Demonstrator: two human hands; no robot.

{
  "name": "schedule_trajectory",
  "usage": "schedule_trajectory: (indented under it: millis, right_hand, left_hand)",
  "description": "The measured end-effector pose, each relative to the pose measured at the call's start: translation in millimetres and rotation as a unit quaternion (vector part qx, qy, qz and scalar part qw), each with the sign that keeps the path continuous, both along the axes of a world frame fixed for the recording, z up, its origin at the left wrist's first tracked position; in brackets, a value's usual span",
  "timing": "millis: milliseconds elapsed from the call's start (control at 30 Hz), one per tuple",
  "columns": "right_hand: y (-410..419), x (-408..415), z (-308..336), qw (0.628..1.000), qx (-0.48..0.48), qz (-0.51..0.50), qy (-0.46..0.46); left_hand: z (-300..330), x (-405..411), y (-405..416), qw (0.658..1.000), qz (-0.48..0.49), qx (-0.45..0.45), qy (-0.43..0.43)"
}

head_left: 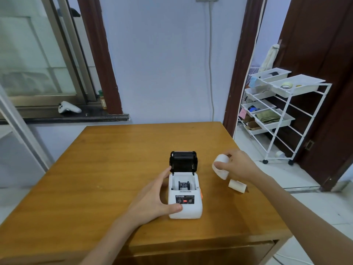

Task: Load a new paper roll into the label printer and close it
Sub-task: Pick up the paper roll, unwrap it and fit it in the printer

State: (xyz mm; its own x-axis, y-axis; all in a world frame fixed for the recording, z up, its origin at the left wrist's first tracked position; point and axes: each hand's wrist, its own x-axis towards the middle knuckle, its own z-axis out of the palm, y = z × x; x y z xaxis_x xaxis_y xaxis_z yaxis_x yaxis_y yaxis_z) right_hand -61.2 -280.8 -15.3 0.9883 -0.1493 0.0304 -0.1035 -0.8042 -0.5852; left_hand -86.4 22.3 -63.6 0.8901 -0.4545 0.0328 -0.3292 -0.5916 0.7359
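A small white label printer (188, 208) stands on the wooden table (107, 169), its black lid (183, 162) raised upright at the back. The open paper bay (183, 185) shows a black holder and no roll. My left hand (152, 197) wraps the printer's left side, thumb on its front corner, fingertips near the lid hinge. To the right of the printer, my right hand (237, 165) holds a white paper roll (220, 166) just above the table. A second, smaller roll (237, 186) lies on the table below that hand.
The table's right edge runs close to my right forearm. A white wire rack (282, 115) with trays stands on the floor at the right. On the window sill at the left rests a white game controller (69, 108). A cable (210, 60) hangs down the back wall.
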Motion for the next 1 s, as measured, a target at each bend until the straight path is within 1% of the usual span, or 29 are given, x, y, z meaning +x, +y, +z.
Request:
schedule_trajectory:
  millis: [67,167,267,367,433,500,600,667,733,800,900,1000]
  right_hand:
    - [6,-13,8,0.996,0.092,0.006,-0.013]
    - [15,-32,13,0.979,0.203,0.016,-0.007]
    - [26,-46,15,0.952,0.3,0.056,0.0]
    - [38,-54,15,0.923,0.377,0.08,0.008]
    - [46,-55,12,0.909,0.406,0.092,0.023]
    - [52,-56,8,0.903,0.418,0.096,0.029]
    - [61,-58,3,0.9,0.424,0.099,0.035]
    - [67,-58,2,0.897,0.426,0.111,0.043]
    - [72,-57,3,0.893,0.433,0.116,0.047]
    - [74,-57,4,0.88,0.457,0.124,0.047]
    - [75,-55,4,0.851,0.506,0.13,0.051]
    - [77,-54,2,0.839,0.524,0.135,0.064]
  left_hand:
    - [0,0,0,1.0,0.001,0.005,-0.002]
    - [-1,0,0,1.0,-0.001,0.01,-0.004]
    - [-1,-2,1,1.0,-0.002,0.008,-0.004]
    - [1,-5,1,1.0,0.005,-0.023,-0.009]
    - [3,-7,2,0.998,0.028,-0.038,-0.036]
    - [3,-10,2,0.994,0.043,-0.054,-0.087]
    - [3,-12,0,0.985,0.048,-0.078,-0.146]
    - [8,-14,-7,0.981,0.035,-0.085,-0.172]
    - [16,-18,-16,0.98,0.013,-0.08,-0.182]
    - [20,-20,-25,0.977,0.002,-0.093,-0.193]
    - [17,-21,-31,0.97,0.015,-0.121,-0.21]
    - [13,-22,-35,0.969,0.04,-0.133,-0.206]
